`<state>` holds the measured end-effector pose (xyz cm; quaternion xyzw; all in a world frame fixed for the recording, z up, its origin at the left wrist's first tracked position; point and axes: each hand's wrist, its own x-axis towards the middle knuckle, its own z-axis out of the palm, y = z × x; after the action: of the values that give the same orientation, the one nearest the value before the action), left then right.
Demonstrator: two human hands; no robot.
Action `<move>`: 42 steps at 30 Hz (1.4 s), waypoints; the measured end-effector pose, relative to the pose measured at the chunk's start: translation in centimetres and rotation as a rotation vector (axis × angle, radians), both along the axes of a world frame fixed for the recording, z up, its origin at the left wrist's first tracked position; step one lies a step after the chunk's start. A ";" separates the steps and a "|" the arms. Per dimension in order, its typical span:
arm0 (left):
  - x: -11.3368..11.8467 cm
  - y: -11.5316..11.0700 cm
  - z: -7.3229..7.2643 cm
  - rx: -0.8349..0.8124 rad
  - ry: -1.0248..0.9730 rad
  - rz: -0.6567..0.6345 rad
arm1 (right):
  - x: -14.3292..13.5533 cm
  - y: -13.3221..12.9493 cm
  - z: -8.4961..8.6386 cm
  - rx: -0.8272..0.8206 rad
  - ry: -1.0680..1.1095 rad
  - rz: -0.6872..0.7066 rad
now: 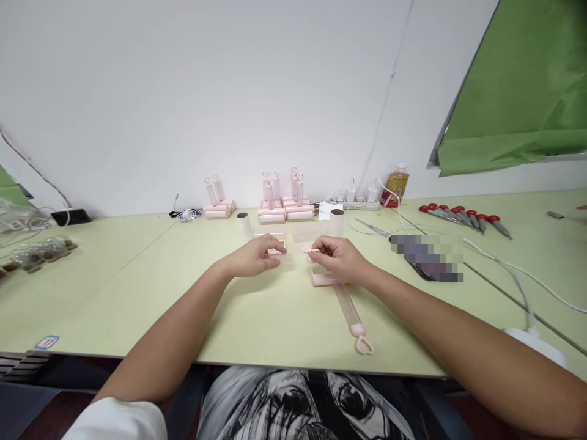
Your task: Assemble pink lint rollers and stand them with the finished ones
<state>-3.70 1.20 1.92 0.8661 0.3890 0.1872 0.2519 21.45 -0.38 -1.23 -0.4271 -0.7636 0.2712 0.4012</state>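
Note:
My left hand is curled with thumb and fingers around a clear plastic tube, whose end sticks out to the right. Between thumb and fingertips of my right hand is a small flat pink piece. Below that hand lies a pink block-shaped case, partly covered by it. A clear tube with a pink heart-shaped loop lies on the table close to my right wrist. Behind my hands stand two white cardboard-like cylinders, one on the left and one on the right.
Several pink cases with upright loop-topped tubes stand along the wall. A power strip, a bottle, a blurred dark phone-like object, cables and red-ended tools occupy the right. Clear wrapped items lie far left.

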 end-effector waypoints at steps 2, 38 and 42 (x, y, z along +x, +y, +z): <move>0.3 -0.1 -0.2 -0.013 -0.052 -0.028 | -0.2 -0.2 0.0 0.000 -0.003 0.019; -6.5 5.8 -1.3 0.241 -0.013 0.729 | -1.2 -1.1 -1.4 -0.221 0.112 0.219; -6.3 6.6 -2.4 0.206 0.048 0.716 | -1.1 -1.1 -1.3 -0.196 0.079 0.211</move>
<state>-10.01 7.82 -0.47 0.7003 0.6521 0.2811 0.0728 20.34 -1.50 -2.55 -0.3703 -0.7577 0.4018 0.3567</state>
